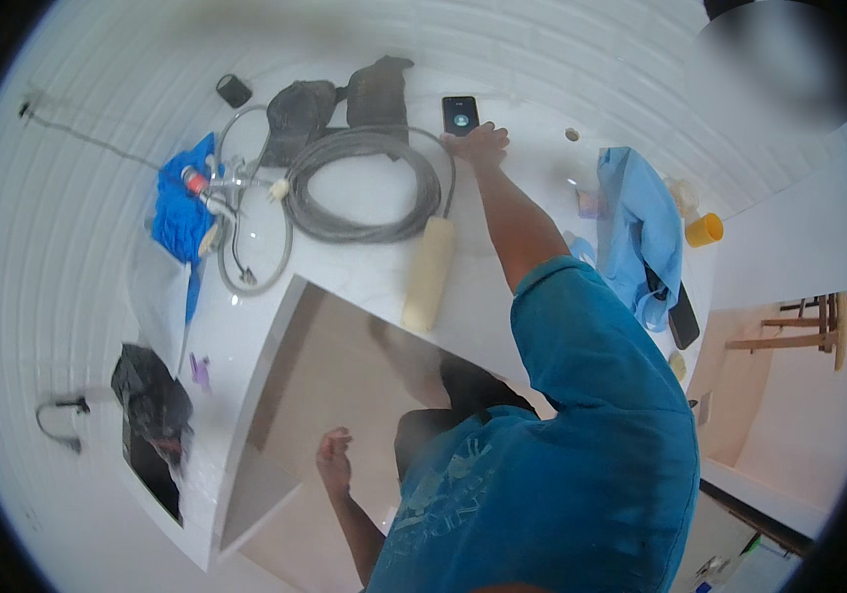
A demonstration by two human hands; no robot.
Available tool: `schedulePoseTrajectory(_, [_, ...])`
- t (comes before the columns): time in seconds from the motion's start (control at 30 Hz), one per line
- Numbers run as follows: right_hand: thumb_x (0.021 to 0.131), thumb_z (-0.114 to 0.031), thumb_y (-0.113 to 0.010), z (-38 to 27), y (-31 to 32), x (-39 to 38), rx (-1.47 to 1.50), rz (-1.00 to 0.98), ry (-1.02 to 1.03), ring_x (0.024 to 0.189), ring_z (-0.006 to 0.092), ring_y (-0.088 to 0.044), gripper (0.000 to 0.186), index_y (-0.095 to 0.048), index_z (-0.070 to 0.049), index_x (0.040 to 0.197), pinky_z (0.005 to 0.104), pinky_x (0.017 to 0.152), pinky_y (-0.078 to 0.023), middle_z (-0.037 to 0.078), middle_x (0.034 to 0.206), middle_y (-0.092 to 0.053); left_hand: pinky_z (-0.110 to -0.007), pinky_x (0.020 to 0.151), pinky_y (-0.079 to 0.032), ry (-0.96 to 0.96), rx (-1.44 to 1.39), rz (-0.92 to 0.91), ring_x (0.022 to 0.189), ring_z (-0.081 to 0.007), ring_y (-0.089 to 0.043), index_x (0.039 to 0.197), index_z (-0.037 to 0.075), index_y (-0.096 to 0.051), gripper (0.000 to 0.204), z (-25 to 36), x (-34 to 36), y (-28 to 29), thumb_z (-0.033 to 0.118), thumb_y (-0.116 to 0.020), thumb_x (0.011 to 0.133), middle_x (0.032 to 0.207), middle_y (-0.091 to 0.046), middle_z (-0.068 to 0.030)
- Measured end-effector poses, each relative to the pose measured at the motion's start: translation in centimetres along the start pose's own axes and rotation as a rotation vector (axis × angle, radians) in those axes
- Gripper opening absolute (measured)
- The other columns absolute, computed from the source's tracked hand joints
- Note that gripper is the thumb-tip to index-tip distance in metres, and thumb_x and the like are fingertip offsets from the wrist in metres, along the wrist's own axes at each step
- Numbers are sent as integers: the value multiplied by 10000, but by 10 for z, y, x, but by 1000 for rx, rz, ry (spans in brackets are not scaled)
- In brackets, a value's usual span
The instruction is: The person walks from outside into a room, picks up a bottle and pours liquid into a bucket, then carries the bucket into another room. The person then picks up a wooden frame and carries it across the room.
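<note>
My right hand (482, 145) reaches over the white counter to a black phone (460, 116) with a lit screen. Its fingers are apart, and the thumb side meets the phone's lower end. My left hand (334, 457) hangs low over the knee opening of the counter, loosely bent, with nothing visible in it. Left of the phone lies a coiled grey hose (310, 229), joined to a cream cylinder (429, 275) near the counter's inner edge. Behind the coil sit dark grey padded pieces (378, 94).
At left are a blue plastic bag (182, 212), a metal tap fitting (230, 183), a purple clip (200, 371) and a black bag (149, 393). Light blue cloth (634, 217), a dark oblong case (683, 318) and a yellow cup (704, 230) lie right. A wooden stool (824, 326) stands beyond.
</note>
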State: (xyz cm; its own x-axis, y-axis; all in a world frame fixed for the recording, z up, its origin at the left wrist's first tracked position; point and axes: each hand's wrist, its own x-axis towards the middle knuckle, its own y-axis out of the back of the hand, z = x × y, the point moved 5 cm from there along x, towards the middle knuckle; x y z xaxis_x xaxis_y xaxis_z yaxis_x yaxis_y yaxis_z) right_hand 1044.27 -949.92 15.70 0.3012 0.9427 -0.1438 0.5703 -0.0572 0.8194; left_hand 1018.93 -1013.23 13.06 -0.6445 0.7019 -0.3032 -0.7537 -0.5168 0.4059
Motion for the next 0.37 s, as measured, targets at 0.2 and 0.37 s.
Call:
schedulePoseTrajectory(0.2, [652, -514, -779, -23, -22, 15, -105, 44, 3, 1265, 353, -424, 885, -480, 47, 1268, 476, 1015, -418, 211, 1325, -436, -322, 861, -496, 88, 81, -195, 919, -182, -651, 1060, 3, -677, 275, 51, 73, -22, 247, -580, 979, 973, -685, -80])
schedulePoseTrajectory(0.37, [671, -474, -774, -14, -23, 28, -17, -85, -61, 1312, 351, -378, 836, -488, 15, 1287, 455, 1076, -365, 205, 1379, -398, -329, 895, -486, -22, -27, -347, 955, -207, -650, 1103, 15, -672, 344, 104, 152, -20, 322, -593, 971, 1005, -684, -115])
